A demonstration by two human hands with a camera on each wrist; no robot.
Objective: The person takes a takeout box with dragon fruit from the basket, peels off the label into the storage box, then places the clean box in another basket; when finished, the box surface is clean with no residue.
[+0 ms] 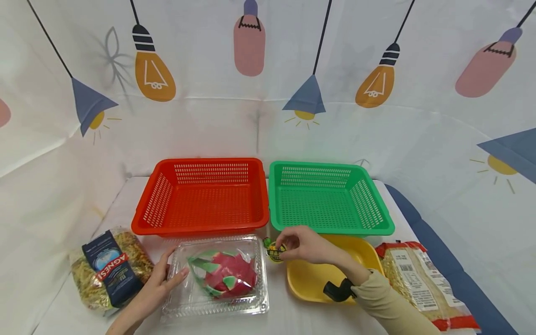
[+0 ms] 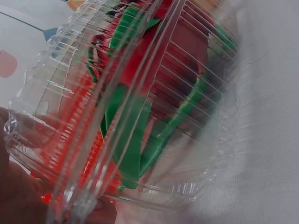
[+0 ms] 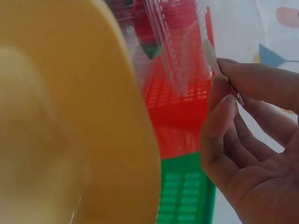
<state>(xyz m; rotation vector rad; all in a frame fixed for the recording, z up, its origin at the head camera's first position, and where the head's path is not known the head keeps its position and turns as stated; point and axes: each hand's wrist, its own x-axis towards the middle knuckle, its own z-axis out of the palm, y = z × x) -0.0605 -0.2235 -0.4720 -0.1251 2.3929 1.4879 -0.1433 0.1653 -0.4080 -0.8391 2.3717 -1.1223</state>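
Observation:
A clear plastic clamshell box (image 1: 181, 265) with a red and green dragon fruit (image 1: 230, 274) inside lies in front of the red basket, its lid down. My left hand (image 1: 156, 289) holds the box by its left side, thumb over the lid. In the left wrist view, the fruit (image 2: 163, 60) shows blurred through the ribbed plastic wall. Between thumb and forefinger my right hand (image 1: 307, 245) pinches a small round sticker (image 1: 274, 253), dark with yellow and green print, just right of the box. From the right wrist view, the sticker (image 3: 210, 55) appears nearly edge-on.
Behind stand a red basket (image 1: 201, 231) and a green basket (image 1: 335, 231) side by side. A yellow tray (image 1: 305, 284) sits below my right forearm. At far left lies an Agnesi pasta bag (image 1: 113, 270); at far right, a red-edged packet of grains (image 1: 418, 279).

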